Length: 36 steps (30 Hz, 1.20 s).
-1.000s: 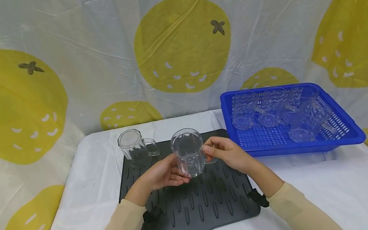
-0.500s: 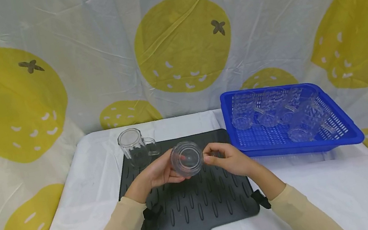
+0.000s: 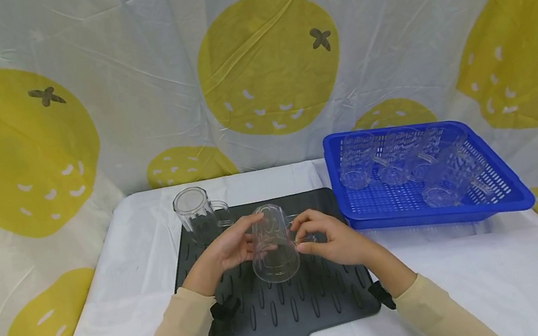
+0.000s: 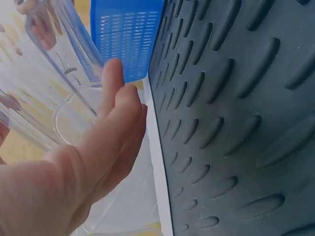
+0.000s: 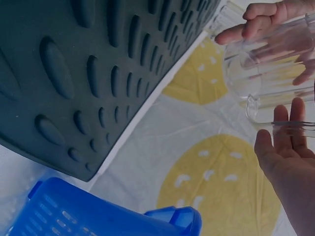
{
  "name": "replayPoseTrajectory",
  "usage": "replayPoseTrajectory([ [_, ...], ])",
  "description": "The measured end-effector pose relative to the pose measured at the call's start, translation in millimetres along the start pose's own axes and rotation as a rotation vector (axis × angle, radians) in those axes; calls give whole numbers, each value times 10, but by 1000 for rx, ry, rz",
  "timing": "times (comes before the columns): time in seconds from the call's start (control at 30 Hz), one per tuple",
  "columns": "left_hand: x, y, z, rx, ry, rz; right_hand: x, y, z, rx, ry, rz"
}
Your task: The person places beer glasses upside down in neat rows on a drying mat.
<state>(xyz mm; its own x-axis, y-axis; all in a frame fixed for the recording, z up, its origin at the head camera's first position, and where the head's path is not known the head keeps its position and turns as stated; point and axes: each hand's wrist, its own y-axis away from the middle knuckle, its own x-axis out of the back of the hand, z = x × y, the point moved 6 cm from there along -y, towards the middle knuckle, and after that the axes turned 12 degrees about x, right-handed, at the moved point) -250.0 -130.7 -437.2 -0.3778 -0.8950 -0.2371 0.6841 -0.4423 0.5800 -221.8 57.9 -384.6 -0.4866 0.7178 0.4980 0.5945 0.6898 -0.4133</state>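
Note:
A clear glass mug (image 3: 276, 263) is held above the black ridged mat (image 3: 284, 315), its wide mouth facing down and its base up. My left hand (image 3: 229, 248) grips its body from the left, the thumb near the base and the fingers (image 4: 120, 105) along the glass. On the right, my right hand (image 3: 332, 236) pinches the handle, with its fingertips (image 5: 266, 142) at the handle's loop in the right wrist view. Another clear mug (image 3: 194, 214) stands at the mat's far left corner, its handle pointing right.
A blue plastic basket (image 3: 418, 218) holding several clear mugs (image 3: 441, 192) sits to the right of the mat. White cloth (image 3: 109, 304) covers the table, and a lemon-print curtain (image 3: 137, 95) hangs behind it.
The held mug has turned from mouth up, through base facing the camera, to mouth down. Both hands stay in nearly the same place, while the other mug and basket remain put.

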Motion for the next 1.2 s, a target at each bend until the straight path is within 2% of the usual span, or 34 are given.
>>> replayPoseTrajectory([
  [0.27,-7,11,26,-38,34,67,12,16,-4,16,21,-18],
  [0.47,11,47,28,-103,-27,128,71,34,12,19,3,52],
  [0.77,0,144,72,-244,-123,124,207,48,53,6,11,229],
  [0.87,-20,205,104,-303,-166,97,235,46,84,-3,12,272],
  [1.07,-62,287,143,-420,-202,35,225,34,135,-39,-10,274],
  [1.2,-87,318,167,-480,-195,11,209,20,150,-97,-45,266],
])
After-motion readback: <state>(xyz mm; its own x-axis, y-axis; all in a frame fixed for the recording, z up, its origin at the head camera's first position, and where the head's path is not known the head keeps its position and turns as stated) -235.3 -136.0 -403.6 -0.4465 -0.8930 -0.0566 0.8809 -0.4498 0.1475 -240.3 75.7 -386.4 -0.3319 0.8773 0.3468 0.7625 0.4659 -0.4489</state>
